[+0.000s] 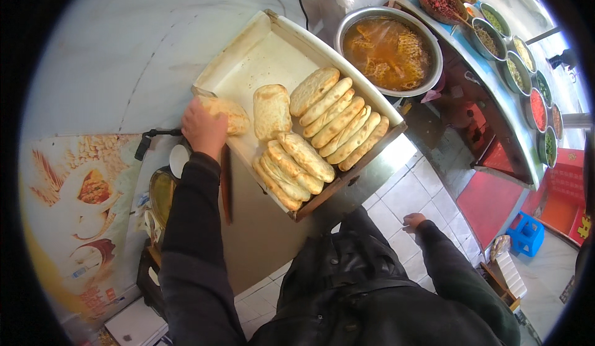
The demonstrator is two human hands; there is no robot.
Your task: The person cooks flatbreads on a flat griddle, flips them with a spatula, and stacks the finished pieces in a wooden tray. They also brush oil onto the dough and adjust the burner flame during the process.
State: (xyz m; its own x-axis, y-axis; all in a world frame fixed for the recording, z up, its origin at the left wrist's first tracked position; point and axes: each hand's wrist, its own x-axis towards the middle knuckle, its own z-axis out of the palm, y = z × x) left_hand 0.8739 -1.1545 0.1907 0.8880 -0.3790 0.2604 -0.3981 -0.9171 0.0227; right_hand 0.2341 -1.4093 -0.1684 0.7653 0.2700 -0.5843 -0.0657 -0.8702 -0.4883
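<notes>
My left hand (204,125) grips a browned flatbread (236,116) at the left wall of a white, wood-edged tray (241,57). Inside the tray another flatbread (272,109) lies flat near the middle. A row of flatbreads (341,123) leans on edge along the right side. Several more (293,174) are stacked aslant at the near corner. The far end of the tray shows bare white bottom. My right hand (413,222) hangs low beside my body over the tiled floor, away from the bread; its fingers look loosely curled and are too small to read clearly.
Beyond the tray's right wall stands a large metal basin (388,50) of brown broth with food in it. A counter (469,39) with several bowls of chopped toppings curves along the right. A blue plastic stool (526,234) is on the floor. A pot (162,192) sits left of my forearm.
</notes>
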